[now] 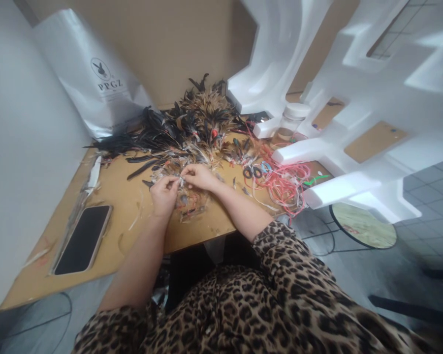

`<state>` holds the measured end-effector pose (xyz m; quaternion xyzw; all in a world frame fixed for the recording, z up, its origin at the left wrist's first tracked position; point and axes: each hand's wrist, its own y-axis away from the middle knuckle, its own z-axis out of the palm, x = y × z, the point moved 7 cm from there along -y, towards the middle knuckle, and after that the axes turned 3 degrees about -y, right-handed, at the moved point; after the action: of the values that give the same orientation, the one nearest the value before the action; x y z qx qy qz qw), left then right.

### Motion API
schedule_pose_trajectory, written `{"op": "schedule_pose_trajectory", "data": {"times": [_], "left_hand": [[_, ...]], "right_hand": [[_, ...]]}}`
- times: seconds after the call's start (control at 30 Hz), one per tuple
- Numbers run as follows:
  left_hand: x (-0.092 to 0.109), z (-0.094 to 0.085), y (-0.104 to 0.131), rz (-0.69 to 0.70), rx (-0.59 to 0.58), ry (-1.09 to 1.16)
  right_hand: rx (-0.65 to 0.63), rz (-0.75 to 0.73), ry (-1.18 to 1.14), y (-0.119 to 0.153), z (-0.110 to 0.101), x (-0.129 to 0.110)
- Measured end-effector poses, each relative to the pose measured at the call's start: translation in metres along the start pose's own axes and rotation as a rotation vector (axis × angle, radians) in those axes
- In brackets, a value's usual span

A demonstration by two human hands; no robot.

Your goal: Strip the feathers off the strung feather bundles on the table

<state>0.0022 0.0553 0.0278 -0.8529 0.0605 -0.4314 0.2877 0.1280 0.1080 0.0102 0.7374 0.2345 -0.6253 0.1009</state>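
Note:
My left hand and my right hand meet over the table, fingertips pinched close together. Between them is a small whitish-grey feather tuft, partly hidden by the fingers. Just beyond my hands lie loose brown and grey feathers. Below them on the tabletop is a small clear bag or wrapper with reddish bits showing. Farther back spreads a large heap of long black feathers, next to an upright bunch of brown feathers.
Black-handled scissors and tangled pink ribbon lie on the right. A phone rests on the table at left. A white printed bag stands behind. White moulded panels overhang the right side, near a lidded jar.

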Motion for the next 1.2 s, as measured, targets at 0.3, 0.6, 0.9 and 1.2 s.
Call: {"op": "schedule_pose_trajectory", "data": {"times": [0.3,0.6,0.9,1.2], "left_hand": [[-0.007,-0.002,0.001,-0.093,0.014,0.098],[-0.028,0.007,0.002,-0.311,-0.017,0.335],[-0.034,0.022,0.003,-0.526,-0.145,0.661],[-0.032,0.035,0.01,-0.691,-0.342,0.793]], "right_hand": [[0.228,-0.094,0.263,0.006,-0.018,-0.009],[0.272,-0.09,0.158,0.002,-0.023,-0.007],[0.198,-0.061,-0.179,-0.003,-0.017,-0.002],[0.179,-0.219,-0.076,0.002,-0.011,-0.012]]}}
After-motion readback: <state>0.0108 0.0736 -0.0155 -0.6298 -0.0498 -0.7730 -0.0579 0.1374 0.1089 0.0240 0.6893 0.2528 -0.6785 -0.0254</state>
